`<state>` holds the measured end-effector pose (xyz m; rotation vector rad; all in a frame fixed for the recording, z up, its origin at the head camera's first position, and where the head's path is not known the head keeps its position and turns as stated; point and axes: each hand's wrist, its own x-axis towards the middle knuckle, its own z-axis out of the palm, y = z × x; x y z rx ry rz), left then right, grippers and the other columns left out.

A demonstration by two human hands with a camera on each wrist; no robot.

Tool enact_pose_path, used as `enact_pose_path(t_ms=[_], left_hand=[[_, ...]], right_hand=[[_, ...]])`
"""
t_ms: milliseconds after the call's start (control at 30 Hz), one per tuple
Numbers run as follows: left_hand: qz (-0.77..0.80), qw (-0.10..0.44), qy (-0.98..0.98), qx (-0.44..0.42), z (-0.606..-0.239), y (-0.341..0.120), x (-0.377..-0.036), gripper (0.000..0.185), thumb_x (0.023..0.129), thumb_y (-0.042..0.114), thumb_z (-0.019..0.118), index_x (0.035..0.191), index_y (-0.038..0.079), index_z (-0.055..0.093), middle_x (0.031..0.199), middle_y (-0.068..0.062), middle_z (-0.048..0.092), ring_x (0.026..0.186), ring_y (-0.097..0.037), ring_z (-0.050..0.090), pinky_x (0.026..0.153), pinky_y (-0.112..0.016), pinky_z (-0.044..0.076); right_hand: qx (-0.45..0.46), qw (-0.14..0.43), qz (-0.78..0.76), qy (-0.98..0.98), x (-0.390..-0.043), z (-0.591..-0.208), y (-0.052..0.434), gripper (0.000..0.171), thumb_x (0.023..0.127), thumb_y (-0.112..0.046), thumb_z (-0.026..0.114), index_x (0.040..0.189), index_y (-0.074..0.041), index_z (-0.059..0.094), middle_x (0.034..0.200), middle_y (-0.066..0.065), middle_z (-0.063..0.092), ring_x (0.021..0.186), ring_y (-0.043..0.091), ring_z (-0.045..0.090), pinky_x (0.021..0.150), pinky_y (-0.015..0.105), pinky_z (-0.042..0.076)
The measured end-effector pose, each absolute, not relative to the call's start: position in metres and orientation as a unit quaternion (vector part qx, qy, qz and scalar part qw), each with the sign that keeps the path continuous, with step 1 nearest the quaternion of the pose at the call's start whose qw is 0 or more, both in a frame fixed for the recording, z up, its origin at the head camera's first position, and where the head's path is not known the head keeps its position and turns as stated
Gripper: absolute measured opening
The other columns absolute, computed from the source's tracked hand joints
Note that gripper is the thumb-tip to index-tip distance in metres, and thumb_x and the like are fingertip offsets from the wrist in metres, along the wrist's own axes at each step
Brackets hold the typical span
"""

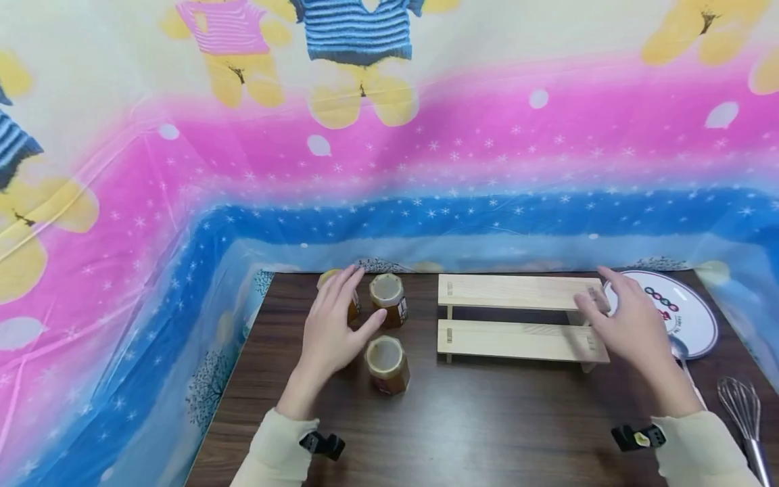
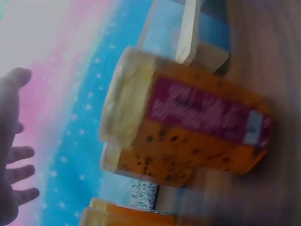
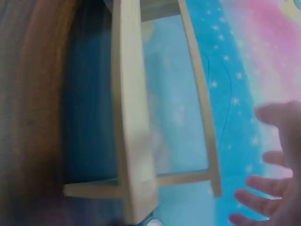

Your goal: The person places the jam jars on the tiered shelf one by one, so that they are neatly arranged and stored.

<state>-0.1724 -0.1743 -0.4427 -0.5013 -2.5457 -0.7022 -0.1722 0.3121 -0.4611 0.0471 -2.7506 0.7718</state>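
Several hexagonal jars of orange, dark-flecked contents stand at the left. The front jar (image 1: 388, 365) shows a purple label in the left wrist view; a second jar (image 1: 388, 297) is behind it. My left hand (image 1: 328, 325) hovers beside them with fingers extended and thumb apart, partly hiding another jar (image 1: 354, 308). To the right is a pale two-tier wooden shelf (image 1: 517, 338). My right hand (image 1: 633, 325) hangs over its right end, fingers spread and holding nothing. In the right wrist view, those fingers (image 3: 256, 202) are apart from the shelf's slats.
Right of the shelf lies a white plate (image 1: 696, 314) with printed markings, partly behind my right hand. A spoon (image 1: 679, 348) rests at its edge, and a whisk (image 1: 742, 412) lies near the table's right side. A patterned cloth (image 1: 426, 162) hangs behind the dark table (image 1: 487, 426).
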Motion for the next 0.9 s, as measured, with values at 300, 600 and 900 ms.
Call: enact_pose_path(t_ms=[300, 600, 900], left_hand=[[-0.398, 0.298, -0.846, -0.193, -0.466, -0.167, -0.133, 0.074, 0.088, 0.038, 0.077, 0.153, 0.017, 0.050, 0.151, -0.004, 0.055, 0.137, -0.026, 0.051, 0.112, -0.049, 0.041], [-0.496, 0.203, -0.838, -0.097, -0.509, -0.154, -0.100, 0.102, 0.080, 0.030, 0.090, 0.161, 0.024, 0.028, 0.155, 0.001, 0.049, 0.142, -0.021, 0.046, 0.114, -0.044, 0.041], [-0.551, 0.074, -0.828, -0.071, -0.538, -0.163, -0.101, 0.103, 0.074, 0.033, 0.096, 0.156, 0.024, 0.036, 0.150, -0.002, 0.051, 0.137, -0.021, 0.052, 0.113, -0.046, 0.043]], right_hand=[[-0.092, 0.130, 0.303, -0.940, -0.148, -0.501, 0.337, 0.051, 0.103, -0.036, 0.059, 0.137, 0.003, 0.060, 0.118, 0.029, 0.068, 0.101, 0.048, 0.066, 0.074, 0.054, 0.048], [-0.078, 0.080, 0.334, -0.936, -0.141, -0.526, 0.344, 0.052, 0.104, -0.035, 0.060, 0.135, 0.006, 0.060, 0.116, 0.028, 0.069, 0.099, 0.041, 0.066, 0.068, 0.035, 0.046], [-0.080, 0.008, 0.403, -0.912, -0.148, -0.535, 0.344, 0.058, 0.105, -0.038, 0.057, 0.140, 0.009, 0.057, 0.130, 0.034, 0.061, 0.106, 0.032, 0.059, 0.067, 0.017, 0.047]])
